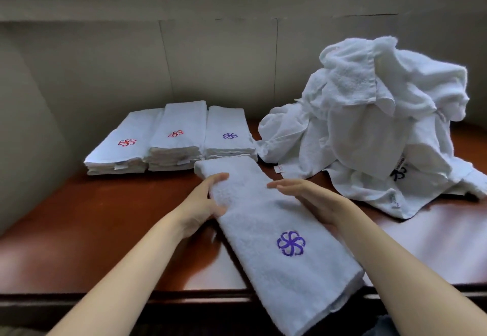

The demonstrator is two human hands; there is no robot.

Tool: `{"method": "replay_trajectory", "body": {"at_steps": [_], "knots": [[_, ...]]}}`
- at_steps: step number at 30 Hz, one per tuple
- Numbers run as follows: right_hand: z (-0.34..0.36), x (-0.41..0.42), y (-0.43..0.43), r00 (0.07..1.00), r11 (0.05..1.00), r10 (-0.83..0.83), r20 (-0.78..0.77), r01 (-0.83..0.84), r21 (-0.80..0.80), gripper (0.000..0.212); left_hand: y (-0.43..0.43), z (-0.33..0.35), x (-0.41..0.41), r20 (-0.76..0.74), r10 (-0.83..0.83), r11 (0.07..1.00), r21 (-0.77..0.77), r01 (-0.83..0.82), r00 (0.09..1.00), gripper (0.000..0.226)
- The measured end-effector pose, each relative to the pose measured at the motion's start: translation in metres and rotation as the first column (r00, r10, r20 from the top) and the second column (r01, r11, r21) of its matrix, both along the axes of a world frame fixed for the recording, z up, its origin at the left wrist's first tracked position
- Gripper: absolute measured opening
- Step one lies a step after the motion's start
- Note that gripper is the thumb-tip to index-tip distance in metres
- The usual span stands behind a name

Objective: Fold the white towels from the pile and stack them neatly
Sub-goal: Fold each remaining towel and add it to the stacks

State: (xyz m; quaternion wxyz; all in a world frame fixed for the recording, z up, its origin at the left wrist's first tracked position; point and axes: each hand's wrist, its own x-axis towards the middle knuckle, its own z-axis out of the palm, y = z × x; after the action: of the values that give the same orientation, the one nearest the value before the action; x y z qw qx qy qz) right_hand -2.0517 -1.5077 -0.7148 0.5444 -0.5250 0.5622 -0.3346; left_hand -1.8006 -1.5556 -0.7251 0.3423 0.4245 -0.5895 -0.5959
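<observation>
Folded towel (276,233) lies long and narrow on the red-brown tabletop (79,230), angled, its near end hanging over the tabletop's front edge. Purple pinwheel emblem (291,243) faces up on its near half.

Your left hand (204,204) is at the towel's left edge, about midway along. Fingers curl over the top of the cloth, thumb at the side; the grip looks loosely closed on the edge, though motion blur hides how firmly.

Your right hand (305,196) is on the towel's right side, opposite the left hand. Palm faces inward, fingers straight and together, grip fully open, holding nothing. Cannot tell whether the fingers touch the cloth or sit just above it.

Beyond the towel's far end, three stacks of folded towels stand side by side, touching: left stack (118,148) with a red emblem, middle stack (176,140) with a red emblem and the tallest, right stack (229,135) with a purple emblem. The towel's far end sits just in front of the right stack.

Right of the towel, the pile of unfolded white towels (374,125) heaps high; its lower skirts spread over the tabletop near your right hand. A dark emblem (399,173) shows low on the pile.

Grey wall panels (210,59) behind the stacks.
</observation>
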Motion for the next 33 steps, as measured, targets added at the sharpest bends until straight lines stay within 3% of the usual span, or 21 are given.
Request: {"method": "replay_trajectory", "body": {"at_steps": [3,5,7,11,17,20,23,24,26,27,29,33], "knots": [[-0.005,0.005,-0.006,0.988,0.997,-0.070,0.139,0.066,0.038,0.031,0.001,0.007,0.000,-0.016,-0.039,0.999,-0.009,0.038,0.999,0.082],[-0.001,0.007,-0.007,0.986,0.998,-0.064,0.153,0.066,-0.009,0.041,-0.002,0.020,0.002,-0.033,-0.057,0.998,-0.029,0.056,0.998,0.086],[0.011,0.009,-0.008,0.963,0.995,-0.055,0.265,0.074,-0.065,0.049,-0.008,0.040,0.006,-0.099,-0.077,0.996,-0.045,0.073,0.992,0.087],[0.057,0.018,-0.022,0.924,0.973,-0.070,0.376,0.147,-0.179,0.051,-0.029,0.094,0.012,-0.175,-0.080,0.994,-0.087,0.065,0.981,0.082],[0.145,0.027,-0.109,0.911,0.933,-0.147,0.386,0.257,-0.251,0.041,-0.128,0.186,-0.001,-0.038,0.057,0.985,-0.159,-0.062,0.998,0.068],[0.159,0.023,-0.185,0.904,0.918,-0.226,0.363,0.322,-0.232,0.033,-0.197,0.202,-0.021,0.009,0.163,0.975,-0.152,-0.160,0.987,0.047],[0.120,0.020,-0.250,0.931,0.957,-0.261,0.255,0.284,-0.059,0.013,-0.240,0.152,-0.040,0.298,0.105,0.990,0.063,-0.129,0.949,0.006],[0.098,0.021,-0.266,0.946,0.961,-0.274,0.172,0.277,0.007,0.011,-0.251,0.124,-0.043,0.409,0.052,0.981,0.149,-0.123,0.911,0.006],[0.055,0.018,-0.295,0.951,0.951,-0.307,0.044,0.306,0.038,0.022,-0.273,0.079,-0.049,0.513,0.037,0.973,0.176,-0.147,0.857,0.017],[0.042,0.016,-0.305,0.947,0.948,-0.318,0.038,0.318,0.024,0.030,-0.285,0.065,-0.052,0.492,0.088,0.976,0.131,-0.174,0.866,0.036],[0.028,0.007,-0.320,0.947,0.954,-0.301,0.111,0.299,0.032,0.038,-0.301,0.054,-0.055,0.446,0.153,0.981,0.040,-0.190,0.882,0.070],[0.025,-0.004,-0.340,0.940,0.972,-0.233,0.250,0.232,0.035,0.042,-0.313,0.053,-0.064,0.348,0.192,0.981,-0.059,-0.183,0.918,0.080]]}}
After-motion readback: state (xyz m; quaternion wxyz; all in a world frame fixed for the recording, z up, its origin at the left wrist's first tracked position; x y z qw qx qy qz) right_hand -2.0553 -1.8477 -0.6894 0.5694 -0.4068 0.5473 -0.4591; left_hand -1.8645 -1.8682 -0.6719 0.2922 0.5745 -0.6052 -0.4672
